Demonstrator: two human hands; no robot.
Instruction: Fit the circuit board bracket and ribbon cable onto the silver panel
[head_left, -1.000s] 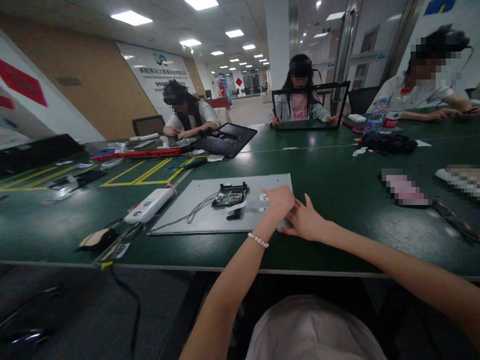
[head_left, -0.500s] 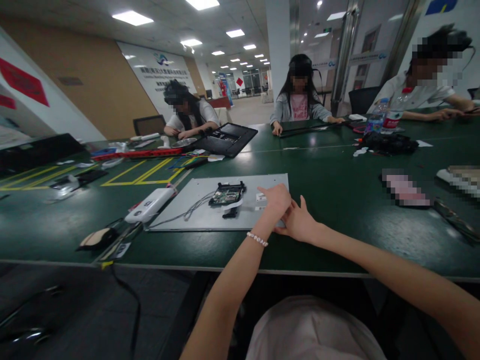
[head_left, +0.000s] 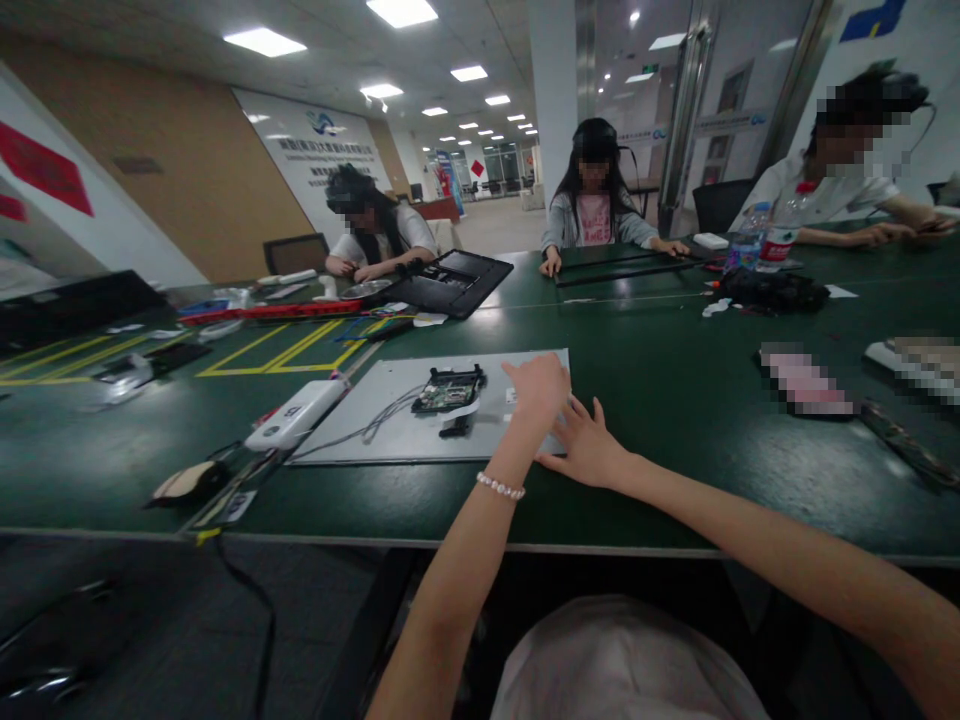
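A flat grey panel [head_left: 390, 400] lies on the green table, with a green circuit board [head_left: 448, 390] in a black bracket on it. Grey cables [head_left: 386, 412] run from the board to the panel's left side, and a small black piece [head_left: 454, 427] lies just below the board. My left hand [head_left: 538, 388] is over the panel's right part, its fingers bent and their tips partly hidden. At the panel's right edge, my right hand [head_left: 592, 445] touches it with fingers spread, close beside my left hand. Nothing is visible in its fingers.
Left of the panel are a white power strip [head_left: 296, 412] and a computer mouse [head_left: 191, 482]. A pink phone-like object [head_left: 806, 380] lies right. Farther back are a black frame [head_left: 457, 282], bottles [head_left: 780, 240] and a black bundle [head_left: 772, 290]. Three people sit across the table.
My left hand has shifted slightly left and up, a little apart from my right hand. The person across the table has tilted the thin black frame.
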